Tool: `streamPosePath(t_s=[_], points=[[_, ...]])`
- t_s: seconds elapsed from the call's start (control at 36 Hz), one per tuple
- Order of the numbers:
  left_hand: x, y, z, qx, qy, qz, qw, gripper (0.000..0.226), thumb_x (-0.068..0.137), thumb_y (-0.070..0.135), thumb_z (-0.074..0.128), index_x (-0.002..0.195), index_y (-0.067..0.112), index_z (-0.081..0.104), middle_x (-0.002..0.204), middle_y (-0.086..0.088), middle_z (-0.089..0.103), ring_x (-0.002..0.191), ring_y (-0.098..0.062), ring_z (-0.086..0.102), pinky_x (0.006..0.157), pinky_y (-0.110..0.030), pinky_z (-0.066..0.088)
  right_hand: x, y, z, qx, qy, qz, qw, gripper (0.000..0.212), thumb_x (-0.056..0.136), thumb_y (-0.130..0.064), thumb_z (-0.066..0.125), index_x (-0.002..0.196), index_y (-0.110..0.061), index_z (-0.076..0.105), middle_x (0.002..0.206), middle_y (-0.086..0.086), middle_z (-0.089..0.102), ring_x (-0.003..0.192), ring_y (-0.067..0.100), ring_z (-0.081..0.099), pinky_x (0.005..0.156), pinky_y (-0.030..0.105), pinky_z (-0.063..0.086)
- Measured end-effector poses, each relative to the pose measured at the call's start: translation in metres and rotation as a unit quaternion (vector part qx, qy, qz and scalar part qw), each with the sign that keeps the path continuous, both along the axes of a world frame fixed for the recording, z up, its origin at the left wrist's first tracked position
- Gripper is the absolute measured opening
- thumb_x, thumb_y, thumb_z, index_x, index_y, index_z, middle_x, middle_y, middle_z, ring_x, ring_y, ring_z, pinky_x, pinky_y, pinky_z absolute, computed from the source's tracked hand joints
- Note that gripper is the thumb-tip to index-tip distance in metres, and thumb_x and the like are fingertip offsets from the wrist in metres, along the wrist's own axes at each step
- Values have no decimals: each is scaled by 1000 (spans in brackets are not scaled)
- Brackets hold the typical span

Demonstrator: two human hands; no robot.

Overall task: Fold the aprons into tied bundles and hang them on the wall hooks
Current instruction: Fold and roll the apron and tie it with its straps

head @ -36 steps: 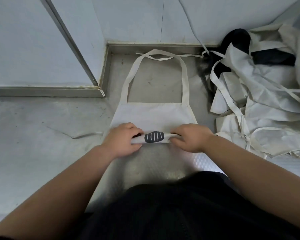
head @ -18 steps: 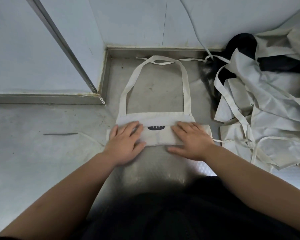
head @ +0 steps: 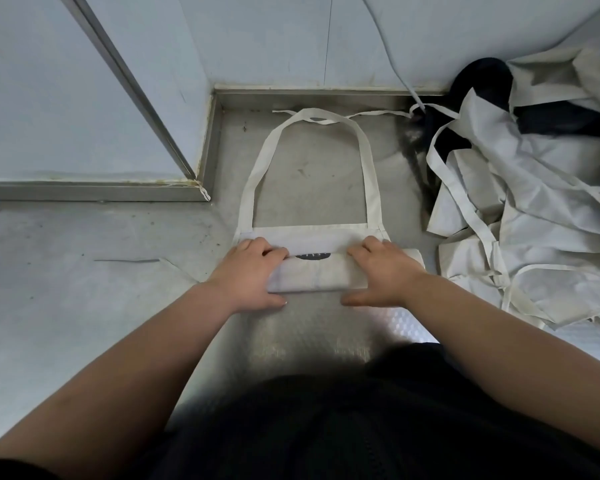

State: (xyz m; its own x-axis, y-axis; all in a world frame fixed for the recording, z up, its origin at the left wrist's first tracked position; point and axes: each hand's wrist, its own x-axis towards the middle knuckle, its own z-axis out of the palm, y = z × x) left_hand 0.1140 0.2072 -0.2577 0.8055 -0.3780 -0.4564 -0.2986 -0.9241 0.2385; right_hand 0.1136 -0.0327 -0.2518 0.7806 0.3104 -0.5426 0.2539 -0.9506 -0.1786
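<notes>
On the steel floor (head: pixel 309 174), left hand (head: pixel 248 271) and right hand (head: pixel 383 270) grip the soft, light apron (head: pixel 314 277) roll's ends, likely the best hold

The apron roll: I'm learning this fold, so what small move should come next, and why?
Probably one more roll forward. Both hands, left hand and right hand, grip the apron roll, and a flat strip of the bib still lies unrolled before the neck loop begins.
</notes>
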Motion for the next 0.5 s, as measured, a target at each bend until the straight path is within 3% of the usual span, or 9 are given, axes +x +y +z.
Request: streamPosePath(t_s=[0.11,0.19,0.25,0.31,0.36,0.42,0.5], points=[[0,-1,3,-2,10,-3,1000,71,76,47,67,138,32,37,131,2,38,127,-20,30,103,-26,29,2,-2,-2,5,3,-1,1000,80,71,-63,66,132,-18,40,128,3,40,118,23,41,100,35,39],[-2,0,1,7,-10,-15,1000,70,78,50,63,140,31,36,132,2,37,128,-20,31,109,-31,26,2,-4,-2,8,-2,6,1000,73,75,-59,65,131,-18,43,127,3,42,119,23,42,99,34,40],[-8,2,-2,25,-33,-34,999,73,80,60,50,144,30,31,134,2,33,129,-19,30,114,-35,18,2,-5,-2,5,-16,17,1000,66,78,-58,62,129,-19,47,126,2,44,118,22,43,98,33,40],[-17,3,-4,44,-57,-44,996,87,70,72,24,146,30,26,137,2,30,131,-18,27,113,-35,13,1,-5,-1,0,-39,33,999,60,82,-59,56,127,-20,52,125,1,47,115,22,47,96,33,41],[-25,2,-6,45,-63,-34,996,99,58,73,12,147,29,24,138,1,27,130,-19,25,109,-34,17,1,-5,0,-2,-55,44,998,53,85,-58,49,122,-22,56,122,-1,51,112,22,52,94,35,43],[-24,2,-8,30,-49,-17,998,102,55,72,12,147,28,25,136,1,28,127,-18,26,107,-32,21,4,-6,3,0,-57,47,997,44,87,-56,43,113,-25,59,114,-3,58,108,23,56,92,38,44],[-10,3,-5,-27,-22,7,999,96,62,70,18,143,22,38,132,-2,45,122,-22,42,103,-31,34,8,-10,8,9,-57,15,998,42,87,-56,41,111,-25,53,106,1,64,102,29,59,90,41,46]])
